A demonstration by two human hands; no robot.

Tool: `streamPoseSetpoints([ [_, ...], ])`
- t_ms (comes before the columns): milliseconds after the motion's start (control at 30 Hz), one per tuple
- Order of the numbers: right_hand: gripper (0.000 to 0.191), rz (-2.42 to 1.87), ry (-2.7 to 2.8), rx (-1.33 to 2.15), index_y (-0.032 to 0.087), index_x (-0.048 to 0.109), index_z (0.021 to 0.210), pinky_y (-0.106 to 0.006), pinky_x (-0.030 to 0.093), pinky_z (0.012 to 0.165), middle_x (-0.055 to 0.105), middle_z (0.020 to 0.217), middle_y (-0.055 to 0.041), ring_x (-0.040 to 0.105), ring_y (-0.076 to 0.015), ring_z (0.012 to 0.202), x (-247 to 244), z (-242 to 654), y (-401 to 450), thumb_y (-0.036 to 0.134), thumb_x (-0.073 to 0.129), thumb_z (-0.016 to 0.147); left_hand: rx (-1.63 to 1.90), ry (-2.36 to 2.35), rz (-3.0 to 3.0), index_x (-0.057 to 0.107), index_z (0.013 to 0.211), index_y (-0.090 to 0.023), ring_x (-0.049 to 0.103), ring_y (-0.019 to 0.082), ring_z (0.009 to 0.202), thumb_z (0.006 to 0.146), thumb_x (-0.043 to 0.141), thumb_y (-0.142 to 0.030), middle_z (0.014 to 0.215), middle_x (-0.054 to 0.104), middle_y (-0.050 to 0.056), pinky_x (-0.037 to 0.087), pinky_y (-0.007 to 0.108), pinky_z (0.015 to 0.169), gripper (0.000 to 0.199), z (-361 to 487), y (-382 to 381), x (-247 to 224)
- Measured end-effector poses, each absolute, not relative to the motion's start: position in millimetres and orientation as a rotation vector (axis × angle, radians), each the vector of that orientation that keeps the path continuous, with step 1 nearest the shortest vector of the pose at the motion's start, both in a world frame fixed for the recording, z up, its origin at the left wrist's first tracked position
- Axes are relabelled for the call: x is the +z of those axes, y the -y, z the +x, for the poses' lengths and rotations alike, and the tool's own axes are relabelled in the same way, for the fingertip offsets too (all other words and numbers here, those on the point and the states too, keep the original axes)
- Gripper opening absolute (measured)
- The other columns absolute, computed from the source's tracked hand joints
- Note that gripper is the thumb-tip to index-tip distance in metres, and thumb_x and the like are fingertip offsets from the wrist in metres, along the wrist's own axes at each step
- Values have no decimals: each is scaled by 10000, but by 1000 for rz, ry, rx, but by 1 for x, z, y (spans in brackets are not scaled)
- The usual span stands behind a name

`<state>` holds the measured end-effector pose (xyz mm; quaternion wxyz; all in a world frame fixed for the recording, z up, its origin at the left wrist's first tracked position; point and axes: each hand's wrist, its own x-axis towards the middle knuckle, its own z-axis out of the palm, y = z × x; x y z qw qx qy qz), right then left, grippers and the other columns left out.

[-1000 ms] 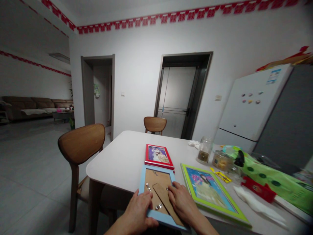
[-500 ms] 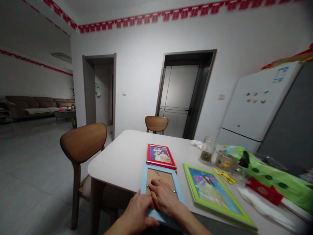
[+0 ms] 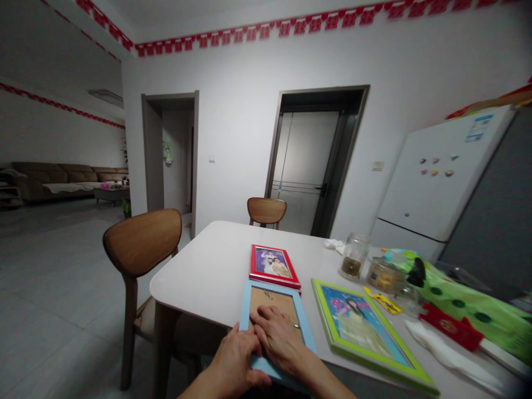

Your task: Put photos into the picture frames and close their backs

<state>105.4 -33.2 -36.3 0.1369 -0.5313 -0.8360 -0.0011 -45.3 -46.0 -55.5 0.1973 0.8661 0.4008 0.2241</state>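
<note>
Head view: a light-blue picture frame (image 3: 246,302) lies back side up at the near edge of the white table (image 3: 208,266), its near end reaching past that edge towards the person. Its far end meets the red picture frame (image 3: 275,265); whether they overlap is unclear. Tabletop spreads left of the red frame, while a narrow strip runs between the blue frame and the green picture frame (image 3: 366,324) on the right. Left hand (image 3: 236,357) grasps the near left corner of the blue frame, thumb at the near edge, fingers bent over the side. Right hand (image 3: 280,339) rests on the brown backing (image 3: 281,301), fingers curled and close together beside the left fingers; whether they pinch anything underneath I cannot tell. Just beside the right hand is a small metal clip (image 3: 296,326)
</note>
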Motion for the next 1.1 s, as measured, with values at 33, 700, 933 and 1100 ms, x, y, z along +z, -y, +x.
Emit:
streamPoseSetpoints([
  [33, 260, -1555, 2412, -1, 241, 543, 913, -304, 304, 732, 517, 927, -35, 431, -177, 888, -36, 104, 32, 278, 299, 832, 627, -1119, 2429, 543, 790, -217, 540, 164, 859, 525, 743, -397, 878, 616, -37, 229, 322, 948, 378, -45, 46, -56],
  [700, 243, -1975, 1857, 110, 198, 631, 709, -238, 347, 568, 651, 741, -54, 571, -162, 706, -52, 138, -46, 325, 427, 742, 561, -1134, 2464, 528, 749, -211, 547, 144, 806, 501, 760, -401, 826, 593, -65, 281, 309, 917, 389, -44, 47, -46],
  [933, 197, -2137, 1706, 123, 202, 606, 679, -249, 336, 530, 658, 757, -70, 588, -195, 725, -54, 136, -68, 369, 502, 677, 570, -1151, 2426, 532, 785, -205, 547, 150, 802, 493, 770, -353, 842, 602, -53, 287, 316, 927, 405, -44, 49, -45],
  [1100, 171, -2144, 1702, 126, 218, 604, 698, -245, 351, 540, 660, 761, -48, 593, -185, 740, -54, 135, -68, 346, 491, 687, 556, -1151, 2433, 532, 819, -209, 541, 156, 821, 521, 750, -379, 874, 600, -40, 246, 338, 955, 406, -44, 50, -46],
])
